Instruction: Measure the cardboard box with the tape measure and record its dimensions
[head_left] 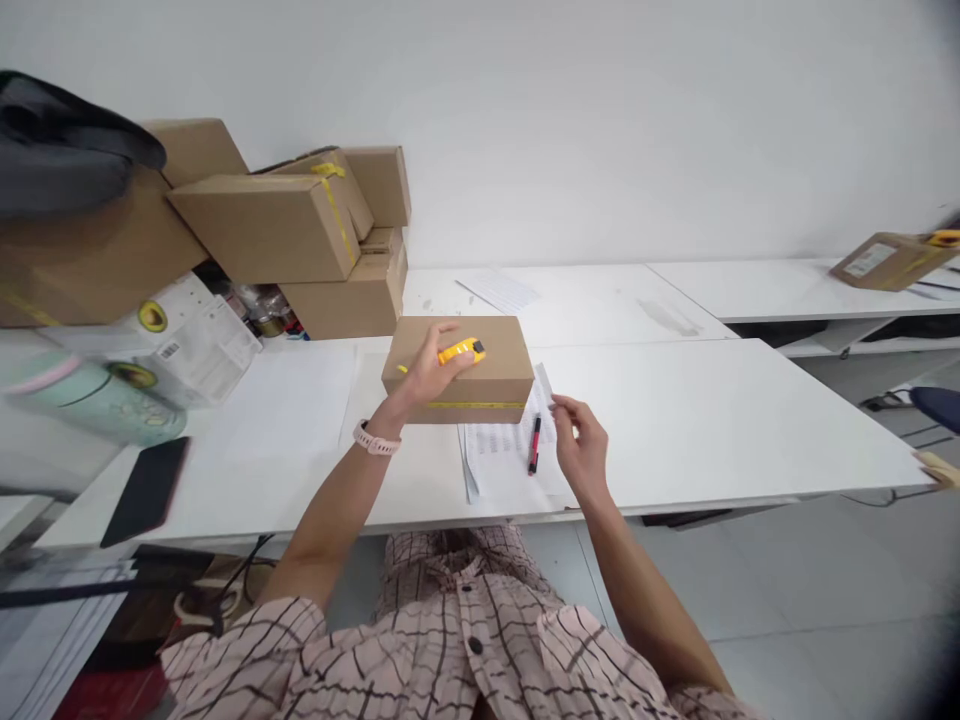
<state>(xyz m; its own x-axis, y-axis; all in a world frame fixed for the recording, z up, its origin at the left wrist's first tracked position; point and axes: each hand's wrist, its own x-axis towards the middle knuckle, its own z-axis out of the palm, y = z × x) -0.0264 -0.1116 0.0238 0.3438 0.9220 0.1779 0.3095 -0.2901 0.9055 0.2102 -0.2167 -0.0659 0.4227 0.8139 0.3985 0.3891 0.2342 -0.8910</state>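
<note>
A brown cardboard box [491, 345] with yellow tape along its front sits on the white table [712, 420] before me. My left hand [429, 368] rests on the box's top and grips a yellow box cutter [461, 351]. My right hand [579, 440] hovers to the right of the box, fingers curled at the edge of a printed paper sheet [499, 455] that lies partly under the box. A red and black pen [534, 444] lies on that sheet.
Stacked cardboard boxes [300, 225] stand at the back left, with white packets [187, 340] and a mint green bottle [97, 400] beside them. A black phone [146, 490] lies at the left front edge. Another box [885, 260] sits on the far right table.
</note>
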